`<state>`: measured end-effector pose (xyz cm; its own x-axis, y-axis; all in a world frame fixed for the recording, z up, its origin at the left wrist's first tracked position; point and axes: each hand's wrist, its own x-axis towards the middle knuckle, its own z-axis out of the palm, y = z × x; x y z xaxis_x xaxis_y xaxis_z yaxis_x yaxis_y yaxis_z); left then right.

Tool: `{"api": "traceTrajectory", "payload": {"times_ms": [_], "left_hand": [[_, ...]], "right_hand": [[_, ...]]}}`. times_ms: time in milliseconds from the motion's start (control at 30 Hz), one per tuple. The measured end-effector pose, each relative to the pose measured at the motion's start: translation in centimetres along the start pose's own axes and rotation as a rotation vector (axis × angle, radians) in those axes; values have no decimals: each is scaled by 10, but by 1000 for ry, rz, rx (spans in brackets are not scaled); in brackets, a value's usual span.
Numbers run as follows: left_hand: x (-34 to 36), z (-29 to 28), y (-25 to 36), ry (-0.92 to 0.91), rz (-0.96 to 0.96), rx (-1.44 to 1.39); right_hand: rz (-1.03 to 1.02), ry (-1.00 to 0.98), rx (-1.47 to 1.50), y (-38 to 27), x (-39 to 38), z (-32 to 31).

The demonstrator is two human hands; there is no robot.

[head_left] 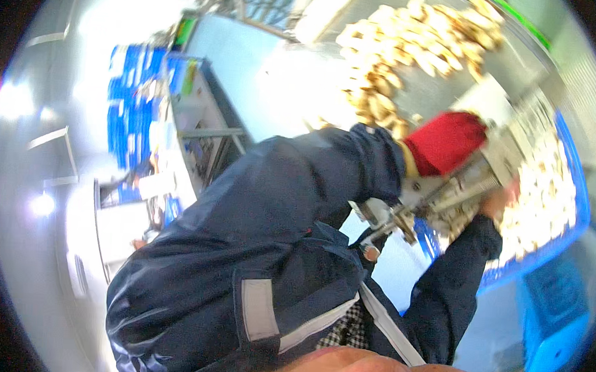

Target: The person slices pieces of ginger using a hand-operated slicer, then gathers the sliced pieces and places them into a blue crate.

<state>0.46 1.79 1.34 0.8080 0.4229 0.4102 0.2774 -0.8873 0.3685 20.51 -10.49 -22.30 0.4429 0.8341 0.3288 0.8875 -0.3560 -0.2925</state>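
Observation:
My left hand [446, 143], in a red glove with a yellow cuff, lies on or just over a metal machine [495, 159]. Its fingers are hidden at the far side, so I cannot make out whether it grips anything. Lower down, my right hand [501, 201] is bare and smeared by motion, beside the machine's lower edge and over a blue crate [583, 214]. Pale small pieces [544, 192] fill that crate. Beyond the gloved hand, a heap of larger tan, elongated pieces [420, 37] is spread on a metal tray [417, 91].
A metal clamp or lever [400, 222] juts from the machine near my body. A blue plastic bin [551, 300] stands below the crate at right. Stacked blue crates [133, 107] and a metal-edged table [211, 114] are at left. Bright light washes out part of the room.

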Motion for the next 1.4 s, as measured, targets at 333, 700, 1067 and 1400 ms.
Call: {"api": "traceTrajectory", "payload": {"times_ms": [333, 700, 1067, 1400], "left_hand": [[-12, -15, 16, -23, -115, 49], [-17, -11, 7, 125, -88, -29], [-17, -14, 8, 53, -126, 54], [-19, -16, 8, 78, -114, 29]], "right_hand": [[-297, -688, -556, -48, -76, -69], [-53, 71, -513, 58, -96, -69], [431, -149, -356, 117, -137, -66], [410, -205, -391, 104, -128, -84]]}}
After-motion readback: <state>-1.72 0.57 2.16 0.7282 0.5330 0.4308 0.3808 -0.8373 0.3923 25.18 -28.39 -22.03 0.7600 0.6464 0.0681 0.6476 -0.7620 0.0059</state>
